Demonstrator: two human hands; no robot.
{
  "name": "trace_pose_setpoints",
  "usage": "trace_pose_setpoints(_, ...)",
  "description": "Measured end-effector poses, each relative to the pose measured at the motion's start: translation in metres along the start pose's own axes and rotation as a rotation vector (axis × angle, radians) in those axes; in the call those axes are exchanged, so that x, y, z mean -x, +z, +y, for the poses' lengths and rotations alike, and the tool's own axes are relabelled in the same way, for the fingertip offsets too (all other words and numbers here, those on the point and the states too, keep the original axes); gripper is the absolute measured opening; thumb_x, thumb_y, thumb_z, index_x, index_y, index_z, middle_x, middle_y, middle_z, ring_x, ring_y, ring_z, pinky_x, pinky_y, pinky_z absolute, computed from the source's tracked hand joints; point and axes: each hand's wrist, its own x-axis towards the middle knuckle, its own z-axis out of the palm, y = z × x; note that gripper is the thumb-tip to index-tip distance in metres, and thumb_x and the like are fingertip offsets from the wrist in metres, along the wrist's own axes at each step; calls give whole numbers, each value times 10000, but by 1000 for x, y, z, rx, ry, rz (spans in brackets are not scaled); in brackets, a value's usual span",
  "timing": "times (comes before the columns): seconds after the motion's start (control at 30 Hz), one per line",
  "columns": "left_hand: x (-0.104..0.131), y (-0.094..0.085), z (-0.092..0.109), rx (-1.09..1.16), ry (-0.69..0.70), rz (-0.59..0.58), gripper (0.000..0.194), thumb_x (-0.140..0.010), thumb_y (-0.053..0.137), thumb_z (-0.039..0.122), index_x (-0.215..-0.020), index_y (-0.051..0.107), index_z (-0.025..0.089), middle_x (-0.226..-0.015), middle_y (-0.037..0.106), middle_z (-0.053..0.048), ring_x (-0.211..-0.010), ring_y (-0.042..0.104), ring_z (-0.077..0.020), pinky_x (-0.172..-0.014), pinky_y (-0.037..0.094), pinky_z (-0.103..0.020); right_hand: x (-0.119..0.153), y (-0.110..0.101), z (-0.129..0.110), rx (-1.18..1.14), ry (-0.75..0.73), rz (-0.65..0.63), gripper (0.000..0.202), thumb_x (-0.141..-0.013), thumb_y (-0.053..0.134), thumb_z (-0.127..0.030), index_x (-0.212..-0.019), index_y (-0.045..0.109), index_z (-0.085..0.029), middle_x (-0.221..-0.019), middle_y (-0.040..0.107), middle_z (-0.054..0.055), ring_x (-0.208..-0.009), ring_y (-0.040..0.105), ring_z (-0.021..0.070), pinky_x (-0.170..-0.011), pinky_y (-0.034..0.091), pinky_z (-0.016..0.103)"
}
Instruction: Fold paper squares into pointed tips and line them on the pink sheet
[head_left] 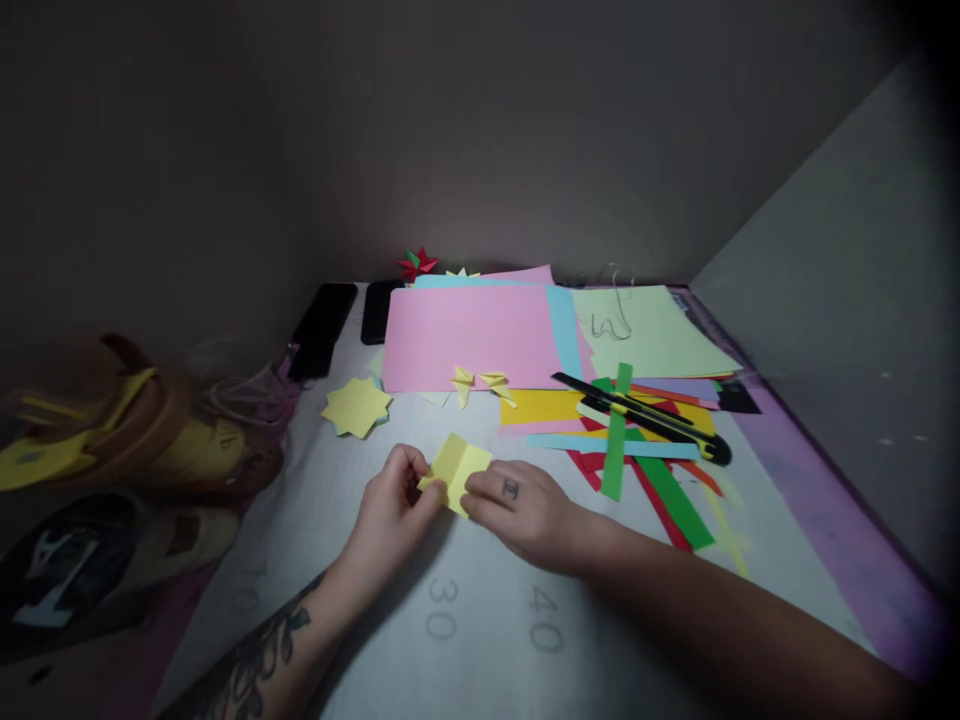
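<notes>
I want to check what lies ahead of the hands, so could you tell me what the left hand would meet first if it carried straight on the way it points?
The left hand points up and right, already pinching the small folded yellow paper piece. Beyond it, probably the two small folded yellow paper shapes at the pink paper sheet; depth is unclear.

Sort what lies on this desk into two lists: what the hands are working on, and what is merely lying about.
In hand:
left hand
right hand
yellow folded paper

Lying about:
pink sheet
yellow star cutout
two small folded yellow pieces
utility knife
green strips
two phones
red paper star
</notes>
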Motion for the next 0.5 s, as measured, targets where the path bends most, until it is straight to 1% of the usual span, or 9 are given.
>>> trace_pose_setpoints(0.07,0,-2,-4,-126,119,33,82,-827,526,191,-870,458,209,-702,505,42,-614,491,-125,-558,400,-229,-1,1,4,-50,60,-63,235,-951,407,-184,-953,641,-208,-851,647,31,-759,552,168,-673,410,288)
trace_pose_setpoints(0.13,-2,-5,-7,-323,314,92,122,-837,533,162,-955,532,193,-920,587,-46,-833,557,-189,-709,459,-308,-2,1,8,-78,128,-105,242,-954,407,-192,-925,647,-203,-821,650,27,-754,563,160,-677,417,278)
trace_pose_setpoints(0.17,-3,-7,-9,-426,423,109,154,-839,537,143,-980,571,193,-1024,588,-82,-943,546,-228,-777,458,-355,-3,0,11,-74,143,-116,241,-950,414,-187,-915,652,-200,-818,655,29,-756,568,160,-683,421,278)
trace_pose_setpoints(0.2,-5,-9,-10,-517,523,105,173,-843,536,123,-982,607,200,-1085,586,-97,-1021,520,-261,-820,446,-393,-3,-1,13,-60,136,-122,238,-944,422,-176,-911,657,-197,-823,662,35,-762,572,163,-688,424,282)
trace_pose_setpoints(0.23,-6,-11,-11,-586,609,78,188,-852,529,107,-967,636,212,-1101,595,-94,-1060,499,-281,-840,436,-417,-3,-1,15,-38,114,-123,235,-937,431,-162,-908,662,-192,-830,669,43,-769,575,168,-691,427,289)
trace_pose_setpoints(0.3,-9,-13,-12,-645,739,-18,220,-871,513,87,-942,665,229,-1056,642,-64,-1062,496,-282,-853,426,-429,-3,-3,19,13,54,-99,233,-918,446,-125,-897,672,-182,-848,682,60,-779,576,181,-690,432,304)
trace_pose_setpoints(0.33,-9,-14,-12,-651,781,-71,224,-876,514,87,-954,668,230,-1031,662,-49,-1053,502,-275,-859,423,-429,-2,-3,21,31,28,-76,235,-906,454,-104,-890,676,-178,-860,688,65,-785,576,186,-691,436,310)
trace_pose_setpoints(0.4,-10,-14,-12,-646,816,-162,220,-883,530,101,-1013,659,223,-1010,687,-30,-1023,523,-253,-857,425,-418,-1,-4,24,33,-1,-29,238,-877,468,-67,-872,682,-172,-884,698,69,-794,574,189,-695,447,314)
trace_pose_setpoints(0.5,-10,-13,-11,-640,818,-235,207,-879,568,132,-1051,651,213,-1010,699,-22,-999,545,-238,-832,439,-400,-1,-6,28,-35,4,11,226,-847,495,-50,-851,687,-170,-902,701,68,-797,567,184,-708,467,313)
